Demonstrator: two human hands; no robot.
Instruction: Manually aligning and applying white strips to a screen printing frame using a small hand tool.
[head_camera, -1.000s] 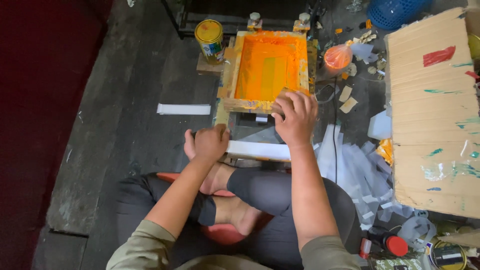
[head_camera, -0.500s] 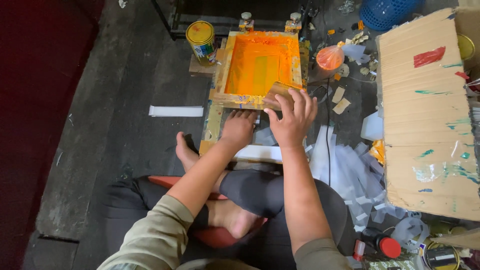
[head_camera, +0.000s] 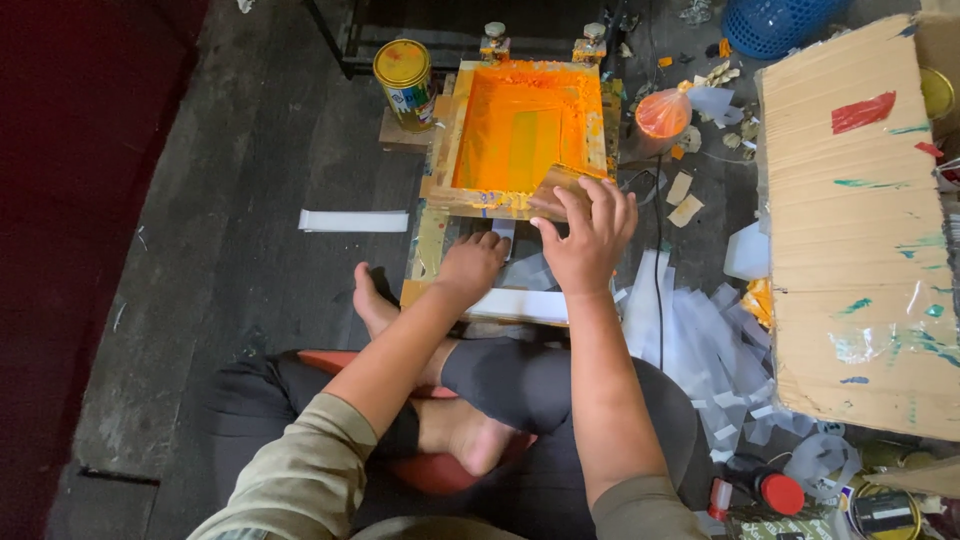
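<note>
Dark floorboards carry an orange-inked screen frame (head_camera: 520, 135), lying flat just beyond both hands. The right hand (head_camera: 588, 238) grips a wooden squeegee (head_camera: 556, 190) at its near edge; the left hand (head_camera: 470, 265), seemingly empty, rests on the baseboard (head_camera: 428, 250). Ink already covers the mesh.

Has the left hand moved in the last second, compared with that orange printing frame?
Yes. The left hand has slid forward off the white strip toward the orange frame, and now lies just below its near edge.
</note>
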